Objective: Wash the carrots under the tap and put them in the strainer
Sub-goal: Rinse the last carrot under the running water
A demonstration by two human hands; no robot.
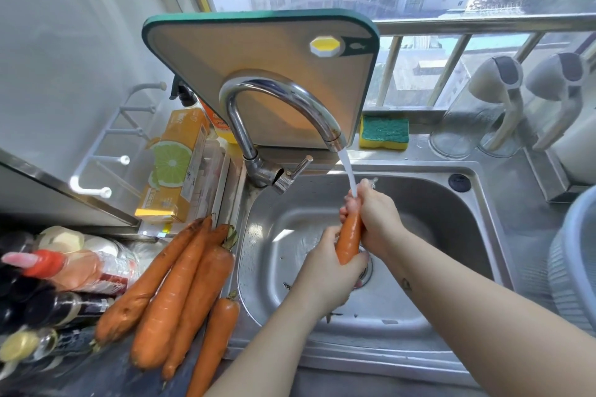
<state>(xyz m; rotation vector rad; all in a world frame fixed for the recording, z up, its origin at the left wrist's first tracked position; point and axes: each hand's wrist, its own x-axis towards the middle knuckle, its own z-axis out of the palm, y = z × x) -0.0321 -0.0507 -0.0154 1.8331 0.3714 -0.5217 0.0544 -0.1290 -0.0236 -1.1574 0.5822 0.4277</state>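
Note:
An orange carrot (350, 235) stands nearly upright over the steel sink (419, 309), under the running tap (280, 106). My left hand (325, 271) grips its lower end. My right hand (375, 216) is wrapped round its upper part, where the water stream hits. Several unwashed carrots (180, 293) lie side by side on the counter left of the sink. At the right edge a grey-blue ribbed strainer (574, 261) is partly in view.
A green-rimmed cutting board (258, 51) leans behind the tap against the window. A yellow-green sponge (383, 132) lies on the sill. Sauce bottles (58, 274) crowd the left counter, with an orange box (175, 167) behind the carrots. Glass jugs (496, 112) stand at the back right.

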